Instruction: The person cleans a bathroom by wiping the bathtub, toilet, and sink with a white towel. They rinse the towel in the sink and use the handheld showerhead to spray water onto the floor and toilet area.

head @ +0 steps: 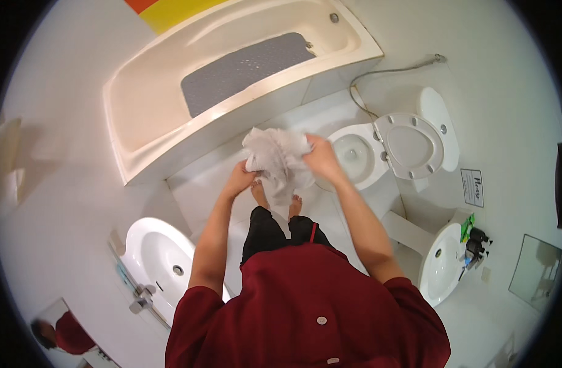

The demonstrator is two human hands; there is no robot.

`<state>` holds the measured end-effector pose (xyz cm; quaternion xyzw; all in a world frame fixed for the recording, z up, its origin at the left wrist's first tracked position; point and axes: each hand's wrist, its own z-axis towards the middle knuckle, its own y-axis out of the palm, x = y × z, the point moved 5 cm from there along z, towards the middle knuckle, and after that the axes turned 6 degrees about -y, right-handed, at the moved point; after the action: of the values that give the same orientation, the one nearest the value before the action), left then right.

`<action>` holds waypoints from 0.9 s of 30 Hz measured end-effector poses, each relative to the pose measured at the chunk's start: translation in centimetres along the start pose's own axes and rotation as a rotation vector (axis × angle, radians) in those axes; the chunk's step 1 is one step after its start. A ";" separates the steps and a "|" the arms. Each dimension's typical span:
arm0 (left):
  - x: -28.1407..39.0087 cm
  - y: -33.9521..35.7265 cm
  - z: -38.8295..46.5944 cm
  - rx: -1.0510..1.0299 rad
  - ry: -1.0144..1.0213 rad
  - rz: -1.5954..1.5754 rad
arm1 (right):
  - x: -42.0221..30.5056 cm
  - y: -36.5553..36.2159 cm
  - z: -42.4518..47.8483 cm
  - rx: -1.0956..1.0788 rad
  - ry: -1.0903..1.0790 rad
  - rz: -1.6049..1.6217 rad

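Note:
Between my hands hangs a crumpled, whitish, semi-sheer sheet (278, 156), perhaps a thin plastic bag or liner; its exact kind is hard to tell. My left hand (239, 178) grips its near left edge. On the other side, my right hand (322, 156) pinches the right edge, slightly blurred. The sheet is held out over the floor above my bare feet and partly hides them. Close to my right hand is the white toilet bowl (353, 156), with its seat and lid (412, 146) raised against the tank.
A cream bathtub (143, 110) with a grey mat (249, 69) lies ahead. Washbasins stand at left (147, 244) and right (439, 271), the right one beside dark pump bottles (475, 246). A hose (386, 71) runs along the wall by the toilet. A framed sign (472, 187) bears writing.

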<state>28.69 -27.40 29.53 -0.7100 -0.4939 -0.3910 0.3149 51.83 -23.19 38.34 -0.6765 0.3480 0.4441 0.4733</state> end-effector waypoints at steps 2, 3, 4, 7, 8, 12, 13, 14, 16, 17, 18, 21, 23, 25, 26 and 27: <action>-0.1 -0.8 2.7 0.011 0.054 0.051 | 0.6 -4.0 2.5 0.208 0.135 -0.269; 1.0 -1.0 4.5 0.002 0.101 0.146 | 1.0 -5.5 3.9 0.252 0.108 -0.284; 2.7 -0.3 6.3 -0.033 0.124 0.187 | 1.6 -7.0 5.0 0.294 0.088 -0.296; 8.1 2.3 9.4 -0.122 0.095 0.193 | 0.2 -11.0 7.1 0.213 0.000 -0.082; 8.7 2.2 10.1 -0.140 0.087 0.117 | -0.4 -11.8 7.5 0.215 -0.064 -0.086; 7.2 1.0 12.0 -0.104 0.014 0.034 | -2.3 -10.9 6.6 0.176 -0.057 0.054; 6.2 0.4 12.2 -0.065 -0.016 0.070 | -1.0 -10.1 6.3 0.192 -0.022 0.042; 5.0 0.4 12.0 -0.031 -0.019 0.096 | 0.5 -9.1 5.6 0.208 0.013 0.030; 1.9 0.8 11.1 0.034 -0.019 0.152 | 4.6 -6.7 3.9 0.268 0.071 -0.016; -0.1 0.7 11.1 0.039 -0.044 0.239 | 6.8 -5.3 3.3 0.305 0.085 -0.046; -3.0 0.1 10.7 0.050 -0.078 0.323 | 7.9 -3.6 2.6 0.332 0.146 -0.058; -9.7 -1.4 8.3 0.284 -0.016 0.601 | 14.8 0.0 -1.2 0.365 0.347 -0.584; -11.7 -2.7 6.7 0.390 -0.038 0.600 | 19.3 1.0 -4.9 0.334 0.452 -0.826; -13.7 -4.9 5.0 0.404 -0.194 0.411 | 21.2 1.1 -8.7 0.251 0.510 -0.760; -14.2 -6.3 4.0 0.448 -0.238 0.386 | 21.8 1.3 -10.8 0.192 0.546 -0.705; -14.3 -7.6 3.0 0.490 -0.278 0.361 | 22.5 1.4 -13.0 0.168 0.574 -0.671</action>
<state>19.28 -29.01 16.11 -0.7358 -0.4775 -0.0979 0.4701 62.30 -37.07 19.00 -0.8069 0.2612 0.0306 0.5289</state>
